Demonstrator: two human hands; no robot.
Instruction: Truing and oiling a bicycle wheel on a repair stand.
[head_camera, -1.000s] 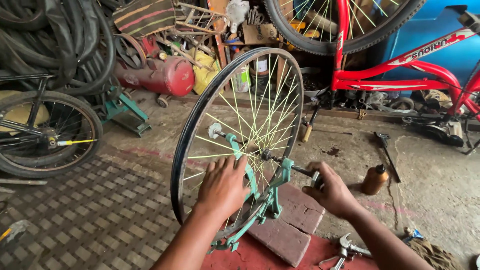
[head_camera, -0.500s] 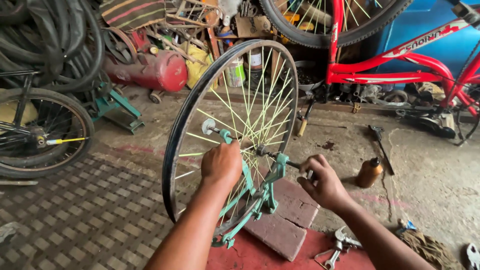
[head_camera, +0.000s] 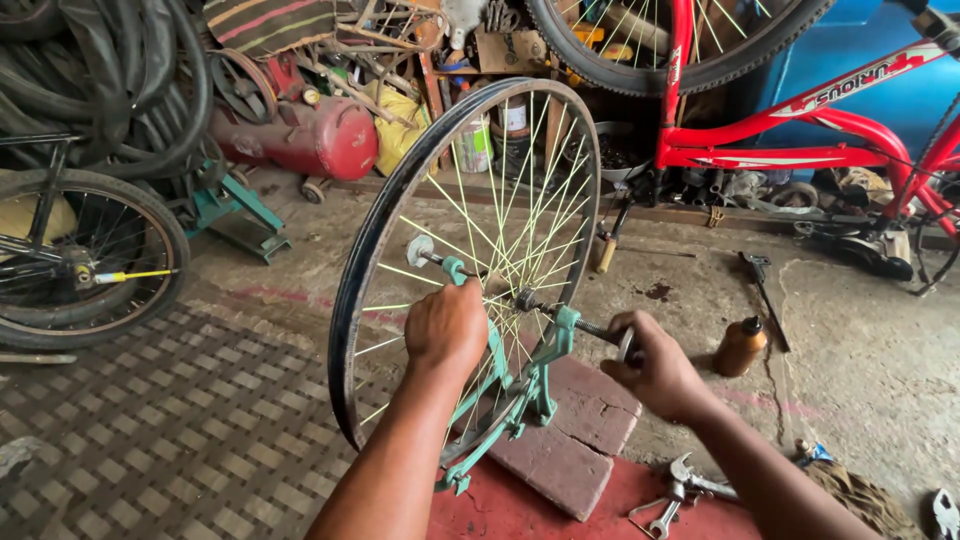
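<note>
A bare bicycle wheel rim (head_camera: 372, 240) with yellow-green spokes stands upright in a green truing stand (head_camera: 522, 396). My left hand (head_camera: 446, 325) is closed around the stand's left arm, just below its threaded axle clamp (head_camera: 424, 251). My right hand (head_camera: 655, 368) grips the round knob at the right end of the stand's axle screw (head_camera: 592, 327). The stand rests against red bricks (head_camera: 575, 430) on the ground.
Spanners (head_camera: 680, 488) lie by my right forearm. A brown bottle (head_camera: 740, 345) stands on the concrete at right. A red bicycle (head_camera: 800, 130) hangs behind, a red tank (head_camera: 300, 140) and tyres (head_camera: 90, 70) at back left, another wheel (head_camera: 85, 260) at left.
My left hand has moved up from the lower spokes onto the stand's left arm. The view has shifted closer; my right hand stays on the knob.
</note>
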